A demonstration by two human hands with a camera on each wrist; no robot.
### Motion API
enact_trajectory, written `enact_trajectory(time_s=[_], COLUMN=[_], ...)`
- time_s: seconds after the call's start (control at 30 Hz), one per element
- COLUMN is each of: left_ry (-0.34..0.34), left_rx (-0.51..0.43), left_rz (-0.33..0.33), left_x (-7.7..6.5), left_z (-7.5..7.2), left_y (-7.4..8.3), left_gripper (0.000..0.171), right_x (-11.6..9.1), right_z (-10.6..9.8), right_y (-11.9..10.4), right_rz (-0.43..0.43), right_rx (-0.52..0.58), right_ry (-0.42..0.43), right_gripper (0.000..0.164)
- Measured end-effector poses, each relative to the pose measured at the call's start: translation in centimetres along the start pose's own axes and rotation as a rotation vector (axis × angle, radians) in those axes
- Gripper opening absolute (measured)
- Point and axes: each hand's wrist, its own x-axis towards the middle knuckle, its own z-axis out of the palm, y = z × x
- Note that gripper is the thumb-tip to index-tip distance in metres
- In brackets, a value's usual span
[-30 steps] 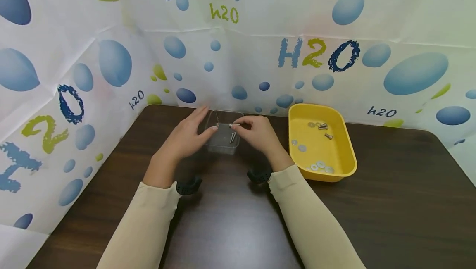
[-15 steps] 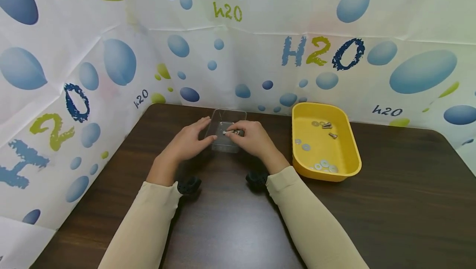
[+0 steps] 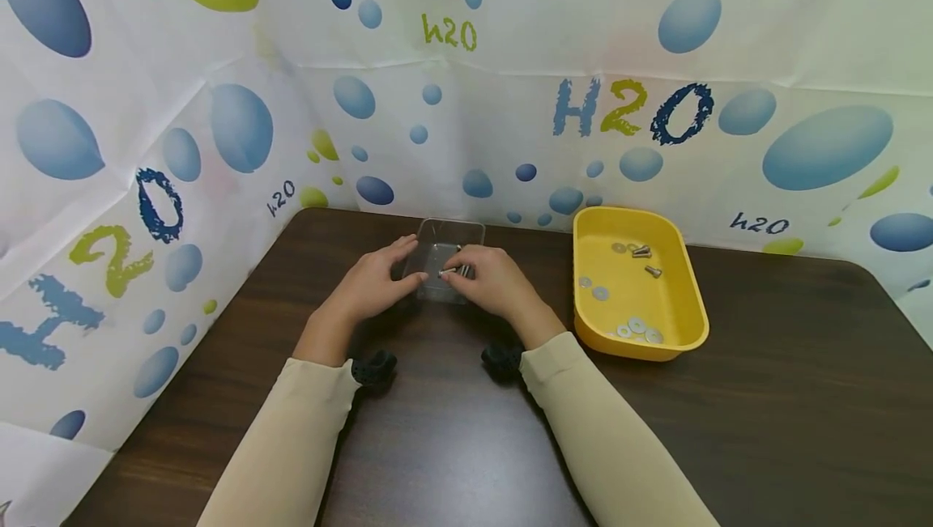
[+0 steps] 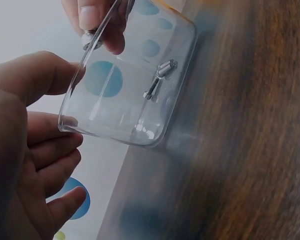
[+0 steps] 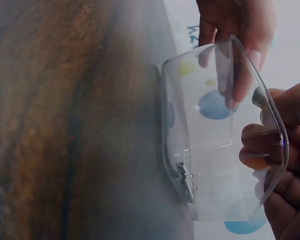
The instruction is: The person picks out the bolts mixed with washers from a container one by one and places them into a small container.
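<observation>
My left hand (image 3: 372,280) holds the left side of a clear plastic box (image 3: 452,229), its thumb at the rim and its fingers along the outer wall. Above the box, my right hand (image 3: 492,280) pinches a small metal bolt (image 3: 447,271) between thumb and fingers. The right fingertips partly hide the bolt; only its silvery end (image 4: 91,40) shows in the left wrist view. On the box floor lie several metal bolts (image 5: 186,182), close together.
A yellow tray (image 3: 700,325) stands right of the hands, with bolts (image 3: 652,271) and several flat washers (image 3: 636,325) in it. Dark wooden table (image 3: 787,381) lies under everything. A white sheet with blue drops (image 3: 510,41) rises behind and at the left.
The right hand has moved slightly left and nearer to me over the box, with the bolt still pinched. The left hand stays at the box's left side. The view has shifted slightly.
</observation>
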Motion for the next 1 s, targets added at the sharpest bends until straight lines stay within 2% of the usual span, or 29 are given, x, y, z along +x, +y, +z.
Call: enact_trajectory(time_s=[0.3,0.73,1.0], left_ry=[0.006,0.002,-0.002], left_rx=[0.008,-0.001,0.009], left_rz=[-0.015,-0.029,-0.034], left_x=[-0.02,0.04,0.03], left_z=[0.33,0.15,0.12], left_y=[-0.38,-0.04,0.12], left_gripper=[0.071,0.071,0.071], right_x=[-0.05,-0.09,-0.08], right_z=[0.35,0.24,0.34], right_y=[0.04,0.00,0.20], right_rz=[-0.041,-0.023,-0.056], right_rx=[-0.037,-0.074,-0.089], right_ry=[-0.003,-0.005,-0.010], right_gripper=[0.017,0.017,0.017])
